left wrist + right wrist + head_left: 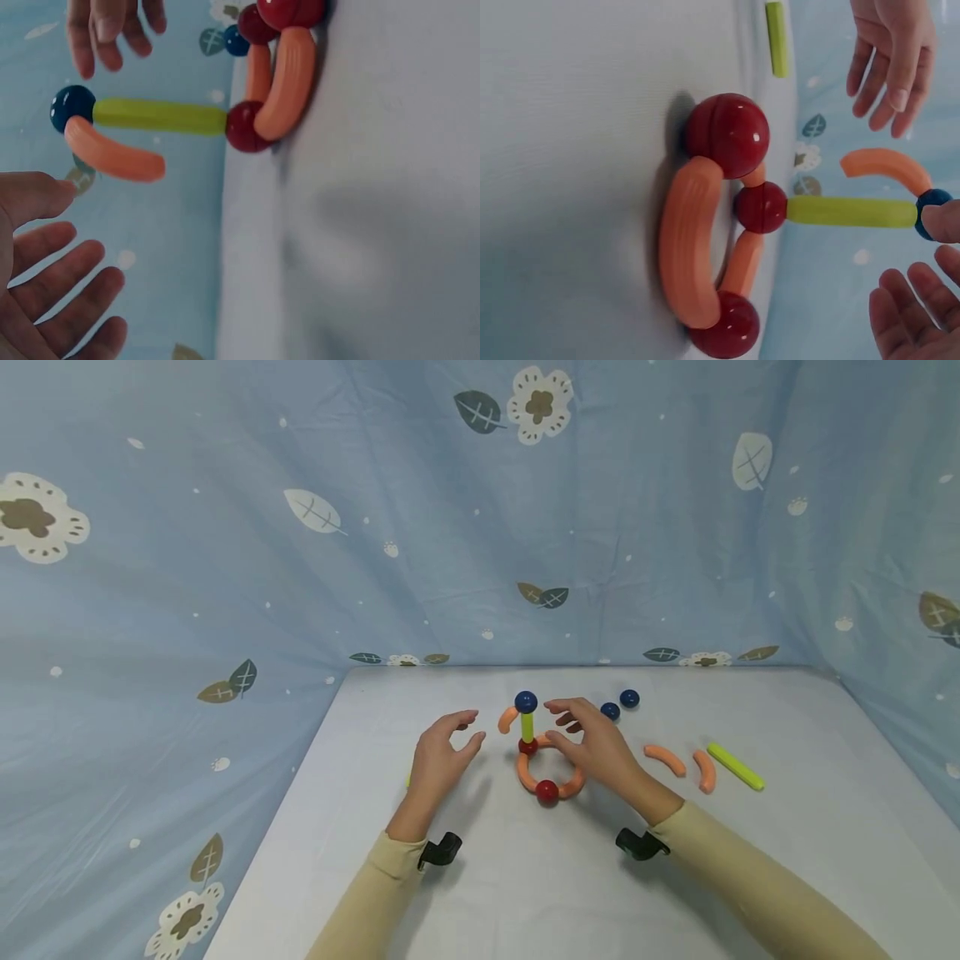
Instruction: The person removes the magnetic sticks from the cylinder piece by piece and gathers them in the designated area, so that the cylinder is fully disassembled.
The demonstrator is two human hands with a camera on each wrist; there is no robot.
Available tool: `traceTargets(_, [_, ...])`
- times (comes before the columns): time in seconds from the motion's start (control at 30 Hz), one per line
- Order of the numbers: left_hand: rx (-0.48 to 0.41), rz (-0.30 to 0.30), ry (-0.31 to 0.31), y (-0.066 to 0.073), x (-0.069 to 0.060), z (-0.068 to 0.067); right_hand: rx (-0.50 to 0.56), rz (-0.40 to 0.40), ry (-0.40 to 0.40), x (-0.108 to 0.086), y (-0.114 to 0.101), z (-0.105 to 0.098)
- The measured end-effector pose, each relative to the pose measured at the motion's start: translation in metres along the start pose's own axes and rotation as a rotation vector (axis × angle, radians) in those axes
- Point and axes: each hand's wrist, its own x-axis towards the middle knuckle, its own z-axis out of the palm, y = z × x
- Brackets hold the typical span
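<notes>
A toy ring of orange curved rods (571,786) and red balls (547,792) lies on the table. From one red ball (761,208) at its far side a yellow-green rod (527,727) stands upright, topped by a blue ball (526,702). An orange curved rod (116,154) juts from that blue ball and droops. My left hand (442,756) hovers left of the build, fingers spread and holding nothing. Close to the blue ball's right, my right hand (597,745) has loosely bent fingers around no piece; its thumb (943,223) overlaps the ball in the right wrist view.
Two loose blue balls (629,698) lie behind my right hand. Further right are two orange curved rods (665,760) and a yellow-green rod (736,767). Another yellow-green rod (777,39) is partly hidden behind my left hand in the head view. A patterned blue cloth (480,527) hangs behind the table.
</notes>
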Motion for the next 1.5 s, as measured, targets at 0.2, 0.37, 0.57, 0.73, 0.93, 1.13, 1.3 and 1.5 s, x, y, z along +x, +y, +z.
traceTargets(0.2, [-0.032, 0.004, -0.008, 0.014, 0.009, 0.009, 0.017, -0.062, 0.035, 0.010, 0.000, 0.003])
traceTargets(0.37, [-0.072, 0.000, -0.025, 0.021, 0.013, 0.015, 0.028, -0.119, 0.041, 0.016, -0.004, 0.006])
traceTargets(0.57, [-0.102, 0.039, -0.011, 0.024, 0.016, 0.020, 0.057, -0.178, 0.047, 0.023, -0.007, 0.009])
traceTargets(0.73, [-0.118, 0.078, 0.006, 0.024, 0.017, 0.022, 0.094, -0.187, 0.046, 0.026, -0.010, 0.013])
traceTargets(0.93, [-0.120, 0.076, -0.009, 0.022, 0.016, 0.025, 0.077, -0.152, 0.064, 0.028, -0.011, 0.017])
traceTargets(1.13, [-0.134, 0.069, -0.020, 0.022, 0.017, 0.026, 0.060, -0.155, 0.085, 0.029, -0.010, 0.017])
traceTargets(1.3, [-0.156, 0.085, -0.006, 0.023, 0.017, 0.026, 0.034, -0.156, 0.079, 0.029, -0.011, 0.015])
traceTargets(1.5, [-0.183, 0.107, 0.008, 0.025, 0.017, 0.025, 0.028, -0.135, 0.057, 0.029, -0.012, 0.012])
